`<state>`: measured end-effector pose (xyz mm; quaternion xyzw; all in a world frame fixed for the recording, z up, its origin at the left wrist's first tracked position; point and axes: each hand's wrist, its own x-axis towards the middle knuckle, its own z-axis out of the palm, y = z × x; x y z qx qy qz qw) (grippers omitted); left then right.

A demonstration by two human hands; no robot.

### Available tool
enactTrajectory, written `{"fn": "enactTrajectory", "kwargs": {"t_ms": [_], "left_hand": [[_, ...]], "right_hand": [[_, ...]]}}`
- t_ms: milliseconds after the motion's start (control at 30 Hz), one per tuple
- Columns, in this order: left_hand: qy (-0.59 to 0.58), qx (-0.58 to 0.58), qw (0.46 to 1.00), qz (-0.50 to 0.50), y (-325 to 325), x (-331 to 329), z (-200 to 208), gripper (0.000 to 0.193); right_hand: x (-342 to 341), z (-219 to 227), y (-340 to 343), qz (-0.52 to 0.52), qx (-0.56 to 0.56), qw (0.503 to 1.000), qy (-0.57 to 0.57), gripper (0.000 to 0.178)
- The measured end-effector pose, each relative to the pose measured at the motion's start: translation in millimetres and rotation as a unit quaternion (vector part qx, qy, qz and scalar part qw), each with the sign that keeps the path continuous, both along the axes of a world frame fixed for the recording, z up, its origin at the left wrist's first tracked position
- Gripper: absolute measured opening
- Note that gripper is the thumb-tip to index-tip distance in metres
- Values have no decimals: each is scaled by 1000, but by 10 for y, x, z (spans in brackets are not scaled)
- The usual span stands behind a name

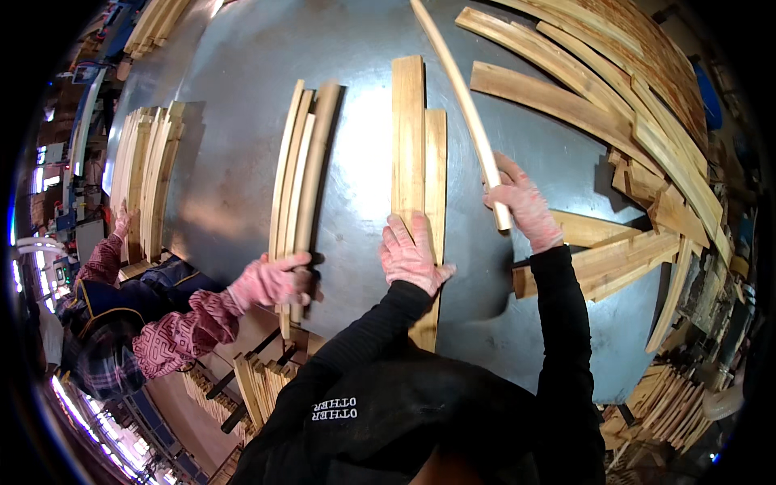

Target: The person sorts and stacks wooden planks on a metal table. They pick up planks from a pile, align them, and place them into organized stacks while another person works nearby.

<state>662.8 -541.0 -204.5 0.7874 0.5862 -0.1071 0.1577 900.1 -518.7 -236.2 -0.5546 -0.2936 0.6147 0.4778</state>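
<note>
I see no bins, only a grey metal tabletop [242,97] bearing wood. My left hand [412,255], in a pink patterned glove, lies flat with fingers released on two pale flat wooden boards [419,137] set side by side, fingertips on their near ends. My right hand [521,202] is clenched around one thin curved wooden slat [461,93], gripped near its lower end. A co-worker's gloved hand [275,281] grasps a bundle of curved slats [301,170]; loose offcuts [630,105] pile up at right.
</note>
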Motion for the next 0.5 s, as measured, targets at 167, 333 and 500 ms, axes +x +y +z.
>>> {"fn": "enactTrajectory", "kwargs": {"t_ms": [167, 333, 500], "left_hand": [[-381, 75, 915, 109, 474, -125, -349, 93], [-705, -297, 611, 205, 1270, -484, -689, 60], [-606, -198, 726, 259, 1032, -270, -353, 51]], "right_hand": [[-184, 238, -690, -17, -2, 984, 175, 85], [-1067, 16, -1139, 34, 29, 984, 173, 70], [-1865, 46, -1156, -12, 18, 996, -90, 99]]}}
